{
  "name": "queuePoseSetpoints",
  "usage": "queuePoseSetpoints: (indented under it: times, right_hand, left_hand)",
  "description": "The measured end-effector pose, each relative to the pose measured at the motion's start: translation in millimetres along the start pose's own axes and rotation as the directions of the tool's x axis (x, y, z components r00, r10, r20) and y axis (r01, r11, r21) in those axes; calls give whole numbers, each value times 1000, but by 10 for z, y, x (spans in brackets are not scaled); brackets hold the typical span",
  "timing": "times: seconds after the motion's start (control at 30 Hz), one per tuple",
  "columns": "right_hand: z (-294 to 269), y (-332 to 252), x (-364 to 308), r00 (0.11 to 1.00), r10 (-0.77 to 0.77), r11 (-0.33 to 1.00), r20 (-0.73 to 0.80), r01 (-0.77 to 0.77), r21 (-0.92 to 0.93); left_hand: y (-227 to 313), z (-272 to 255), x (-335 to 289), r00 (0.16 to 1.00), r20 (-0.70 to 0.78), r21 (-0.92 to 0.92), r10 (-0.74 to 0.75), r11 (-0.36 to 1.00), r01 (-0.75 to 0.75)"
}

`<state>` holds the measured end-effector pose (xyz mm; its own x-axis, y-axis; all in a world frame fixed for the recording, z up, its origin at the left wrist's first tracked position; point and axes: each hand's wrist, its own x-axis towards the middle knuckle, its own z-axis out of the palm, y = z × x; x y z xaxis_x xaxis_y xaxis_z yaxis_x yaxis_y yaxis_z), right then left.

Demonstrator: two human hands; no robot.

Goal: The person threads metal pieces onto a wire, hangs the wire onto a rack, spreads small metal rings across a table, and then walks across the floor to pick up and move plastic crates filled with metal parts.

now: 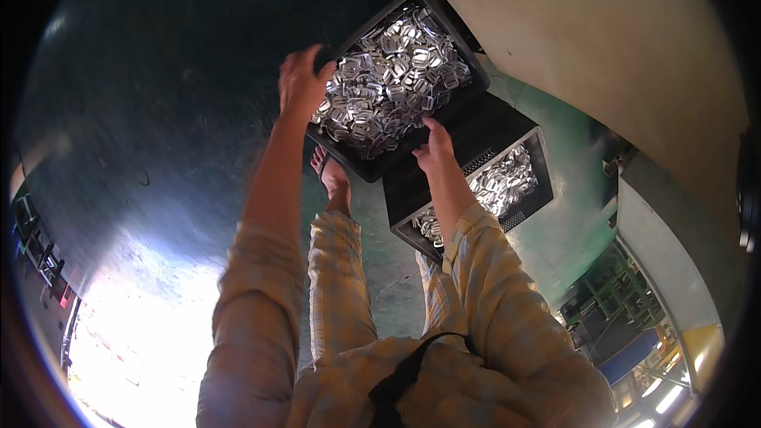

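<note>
A black plastic crate full of several shiny metal buckle-like parts is lifted and tilted in front of me. My left hand grips its left rim near the corner. My right hand holds its near edge. Both arms wear pale checked sleeves. A second black crate with the same metal parts sits on the floor just below and to the right of the lifted one.
A green floor lies under the crates. My bare foot in a sandal stands beside the lower crate. A large pale curved surface rises on the right. A dark wall or panel fills the left.
</note>
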<state>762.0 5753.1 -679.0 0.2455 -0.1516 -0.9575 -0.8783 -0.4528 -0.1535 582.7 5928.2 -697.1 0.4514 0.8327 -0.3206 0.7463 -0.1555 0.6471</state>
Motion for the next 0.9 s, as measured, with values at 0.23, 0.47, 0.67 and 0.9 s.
queuePoseSetpoints:
  times: [0.23,0.47,0.67,0.9]
  right_hand:
    - [5,-519,255,597,-780,620,-187,698,-358]
    - [274,-1309,113,465,-832,-134,303,361,-923]
    - [545,-1389,4,553,-782,-168,288,258,-951]
    - [506,-1702,361,770,-525,408,364,602,-686]
  left_hand:
    - [-291,456,-1341,431,560,-750,-708,-212,627]
    - [-321,1322,-1556,653,58,-871,-755,281,402]
    - [-160,1262,-1455,609,-29,-795,-792,388,467]
    - [-74,1109,-1369,612,0,-616,-791,482,623]
